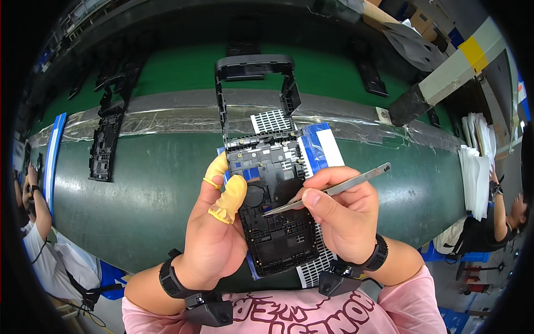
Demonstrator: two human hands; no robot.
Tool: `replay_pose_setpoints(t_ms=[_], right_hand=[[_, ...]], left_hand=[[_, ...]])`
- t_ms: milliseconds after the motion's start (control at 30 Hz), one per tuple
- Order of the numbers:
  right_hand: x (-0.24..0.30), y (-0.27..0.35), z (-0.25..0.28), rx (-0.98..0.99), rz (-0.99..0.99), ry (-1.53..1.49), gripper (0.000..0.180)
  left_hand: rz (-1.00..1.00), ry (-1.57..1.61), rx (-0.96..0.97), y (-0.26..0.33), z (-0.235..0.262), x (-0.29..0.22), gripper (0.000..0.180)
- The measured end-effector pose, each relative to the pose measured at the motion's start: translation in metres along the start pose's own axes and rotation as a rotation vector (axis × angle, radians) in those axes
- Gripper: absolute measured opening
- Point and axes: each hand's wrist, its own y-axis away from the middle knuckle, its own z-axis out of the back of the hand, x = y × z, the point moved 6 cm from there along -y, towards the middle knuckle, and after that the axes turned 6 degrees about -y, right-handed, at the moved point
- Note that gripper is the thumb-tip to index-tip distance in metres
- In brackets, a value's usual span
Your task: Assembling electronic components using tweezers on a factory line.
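Observation:
My left hand [218, 236], with yellow finger cots on its thumb and a finger, grips the left edge of a black plastic housing [281, 245]. An open rectangular frame with a rounded end stands out at the housing's far end. Ribs, small brass-coloured inserts and a small blue patch show on its inner face. Pinched in my right hand [347, 209] is a pair of metal tweezers [356, 179], slanting down to the left. Their tips lie over or on the middle of the housing; contact cannot be made out. Beneath the housing are white sheets with dark slots [320, 271] and a blue-and-white sheet [322, 146].
Another black housing [104, 147] lies to the left on the green table [150, 189]. More black parts [370, 72] rest on the green surface beyond the taped ledge [167, 119]. A pillar [439, 86] and white sheets [475, 167] stand at the right. Other people work at both sides.

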Motion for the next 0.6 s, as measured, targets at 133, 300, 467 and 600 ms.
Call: replay_pose_setpoints(t_ms=[133, 300, 467, 600], right_hand=[[0.0017, 0.0014, 0.0002, -0.006, 0.03, 0.003, 0.016], [0.0011, 0.0018, -0.0005, -0.021, 0.017, 0.04, 0.015], [0.0022, -0.0005, -0.002, -0.004, 0.044, 0.03, 0.015], [0.0104, 0.0028, -0.0044, -0.066, 0.064, 0.078, 0.013]], left_hand=[[0.0, -0.002, -0.016, 0.0009, 0.0002, 0.0012, 0.04], [0.007, 0.013, -0.011, 0.0012, 0.0013, 0.0003, 0.04], [-0.037, -0.087, 0.042, 0.0003, -0.0005, -0.0039, 0.054], [-0.07, -0.139, 0.1, 0.0, -0.0028, -0.0033, 0.068]])
